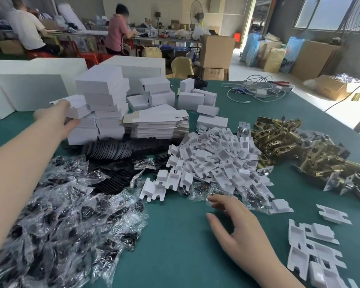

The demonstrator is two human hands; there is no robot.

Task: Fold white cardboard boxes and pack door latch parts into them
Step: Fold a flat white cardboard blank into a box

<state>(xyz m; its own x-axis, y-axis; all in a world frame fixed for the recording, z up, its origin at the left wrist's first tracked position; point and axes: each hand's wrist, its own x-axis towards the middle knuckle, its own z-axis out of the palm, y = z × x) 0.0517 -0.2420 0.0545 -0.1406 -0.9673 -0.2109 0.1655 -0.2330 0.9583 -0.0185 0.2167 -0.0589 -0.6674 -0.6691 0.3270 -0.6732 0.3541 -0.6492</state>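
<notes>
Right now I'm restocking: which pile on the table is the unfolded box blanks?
The flat stack of blanks, mid-table beside the folded white boxes; every other pile holds loose parts.

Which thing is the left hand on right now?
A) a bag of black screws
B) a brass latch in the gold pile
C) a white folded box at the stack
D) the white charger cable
C: the left hand reaches out to the stack and grips a white folded box, with the thumb under it, far from the brass latches.
</notes>
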